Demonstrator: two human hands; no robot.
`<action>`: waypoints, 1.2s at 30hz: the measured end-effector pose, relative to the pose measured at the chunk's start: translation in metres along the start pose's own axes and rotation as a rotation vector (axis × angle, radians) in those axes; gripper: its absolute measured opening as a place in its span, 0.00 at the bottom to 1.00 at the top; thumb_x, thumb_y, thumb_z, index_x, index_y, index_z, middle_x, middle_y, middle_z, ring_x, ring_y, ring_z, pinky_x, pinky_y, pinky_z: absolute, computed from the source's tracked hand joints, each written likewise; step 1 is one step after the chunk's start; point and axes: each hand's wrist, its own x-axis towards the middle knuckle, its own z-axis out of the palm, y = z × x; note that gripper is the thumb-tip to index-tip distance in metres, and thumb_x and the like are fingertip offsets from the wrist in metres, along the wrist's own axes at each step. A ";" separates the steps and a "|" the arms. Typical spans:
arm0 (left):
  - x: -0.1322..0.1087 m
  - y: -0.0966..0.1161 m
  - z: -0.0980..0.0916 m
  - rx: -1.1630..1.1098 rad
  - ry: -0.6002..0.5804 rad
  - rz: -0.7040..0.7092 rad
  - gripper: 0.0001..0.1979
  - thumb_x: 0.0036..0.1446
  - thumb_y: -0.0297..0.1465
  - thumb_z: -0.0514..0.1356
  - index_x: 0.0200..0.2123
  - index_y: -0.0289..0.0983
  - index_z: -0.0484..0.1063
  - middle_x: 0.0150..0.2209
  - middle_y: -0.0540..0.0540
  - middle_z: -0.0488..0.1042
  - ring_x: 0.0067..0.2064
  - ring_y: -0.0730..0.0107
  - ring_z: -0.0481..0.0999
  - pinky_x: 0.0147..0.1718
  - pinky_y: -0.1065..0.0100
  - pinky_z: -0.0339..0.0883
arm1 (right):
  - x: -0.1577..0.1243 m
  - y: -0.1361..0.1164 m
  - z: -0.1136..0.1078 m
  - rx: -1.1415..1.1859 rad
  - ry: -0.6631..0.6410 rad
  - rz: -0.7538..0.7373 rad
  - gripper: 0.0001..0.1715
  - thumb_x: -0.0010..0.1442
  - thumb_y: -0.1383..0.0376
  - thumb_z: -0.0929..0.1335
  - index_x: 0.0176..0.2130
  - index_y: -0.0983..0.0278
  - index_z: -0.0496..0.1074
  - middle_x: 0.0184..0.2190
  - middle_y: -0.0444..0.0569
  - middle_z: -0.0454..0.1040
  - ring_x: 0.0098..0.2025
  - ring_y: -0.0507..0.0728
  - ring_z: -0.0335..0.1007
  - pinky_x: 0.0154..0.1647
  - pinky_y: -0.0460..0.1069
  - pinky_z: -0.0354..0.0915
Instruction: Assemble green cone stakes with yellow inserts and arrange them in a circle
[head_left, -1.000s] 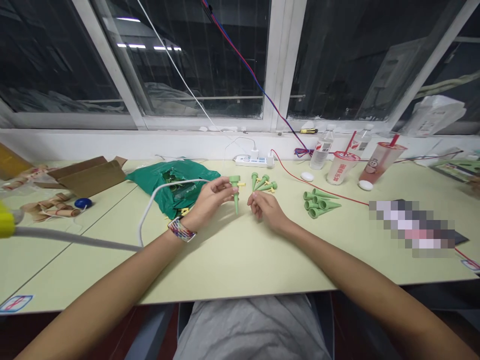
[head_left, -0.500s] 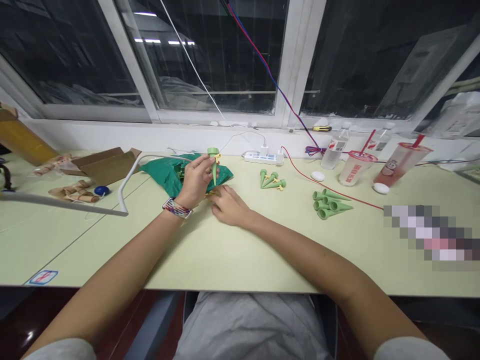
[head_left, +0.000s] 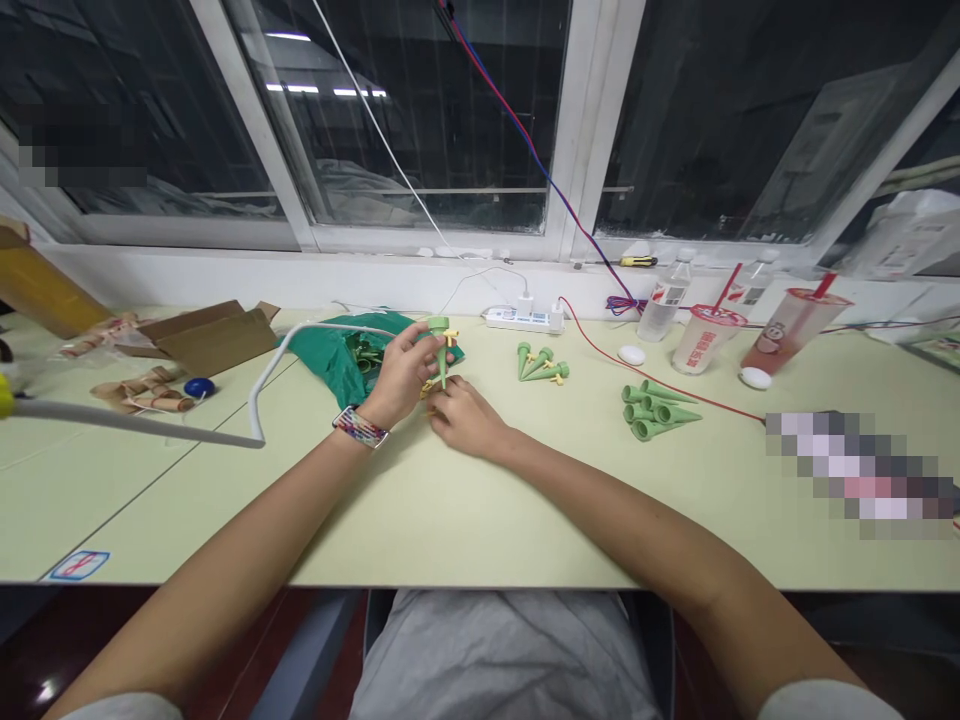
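My left hand [head_left: 401, 380] is closed around a green plant watering spike [head_left: 442, 366], held upright with its tip down and a yellow valve at its top. Low on the table beside it, my right hand [head_left: 471, 422] has its fingers curled together. A small yellow piece [head_left: 427, 388] shows at its fingertips, partly hidden; whether they grip it is unclear. Behind the left hand lies an open green plastic bag [head_left: 322, 355] with more green parts inside. To the right lie three green spikes [head_left: 541, 362] with yellow valves, and farther right several hollow green cones [head_left: 652, 410].
A grey bent tube [head_left: 259, 400] crosses the left side near a cardboard box [head_left: 214, 340] and a blue ball [head_left: 199, 387]. A power strip [head_left: 521, 319] sits by the wall. Drink cups [head_left: 705, 340] and water bottles [head_left: 664, 300] stand at the right, behind a red cable [head_left: 660, 378].
My left hand and the spike have shifted slightly right and down in view, and the spike's yellow valve now points more to the right. My right hand stays low on the table.
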 end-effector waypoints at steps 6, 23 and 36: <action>-0.006 -0.017 0.003 0.062 -0.088 -0.029 0.24 0.44 0.31 0.75 0.42 0.39 0.68 0.34 0.51 0.76 0.31 0.72 0.76 0.27 0.72 0.67 | -0.049 0.007 -0.035 0.362 0.127 0.194 0.03 0.63 0.69 0.69 0.40 0.62 0.72 0.40 0.48 0.76 0.43 0.57 0.72 0.49 0.53 0.69; -0.041 -0.046 0.022 0.087 -0.340 -0.267 0.20 0.53 0.37 0.74 0.43 0.39 0.69 0.39 0.45 0.80 0.39 0.65 0.80 0.40 0.64 0.74 | -0.090 0.020 -0.085 0.432 0.436 0.321 0.04 0.61 0.63 0.72 0.37 0.61 0.75 0.36 0.47 0.75 0.35 0.55 0.75 0.35 0.50 0.73; -0.047 -0.041 0.028 0.076 -0.375 -0.361 0.23 0.49 0.33 0.75 0.44 0.40 0.67 0.36 0.48 0.80 0.37 0.66 0.81 0.39 0.65 0.71 | -0.091 0.015 -0.082 0.446 0.438 0.318 0.05 0.61 0.64 0.73 0.37 0.61 0.73 0.35 0.46 0.76 0.34 0.54 0.75 0.34 0.49 0.73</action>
